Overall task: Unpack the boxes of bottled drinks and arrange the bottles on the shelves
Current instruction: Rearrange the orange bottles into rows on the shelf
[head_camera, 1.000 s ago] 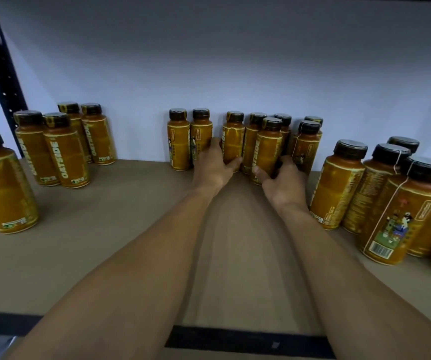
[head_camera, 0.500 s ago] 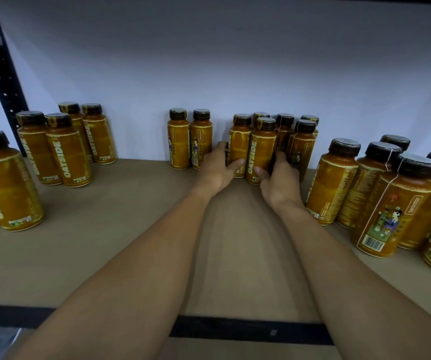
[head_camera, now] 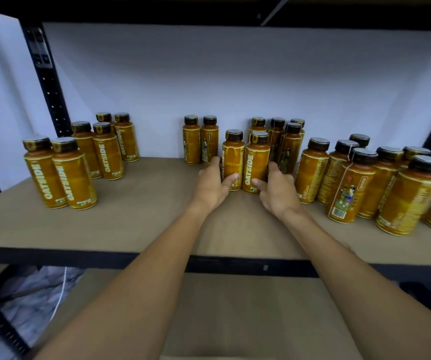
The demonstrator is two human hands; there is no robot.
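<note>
Pulled forward from rear cluster (head_camera: 285,149): left hand (head_camera: 210,189) grips left bottle (head_camera: 233,158), right hand (head_camera: 279,192) grips right bottle (head_camera: 256,162) (both upright).

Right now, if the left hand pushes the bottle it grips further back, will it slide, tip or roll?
Probably slide: the gripped bottle stands upright on a flat base on the smooth-looking shelf board. Being tall and narrow, it could tip if pushed high; the left hand grips it low, which should help. Rolling seems unlikely while upright.
</note>
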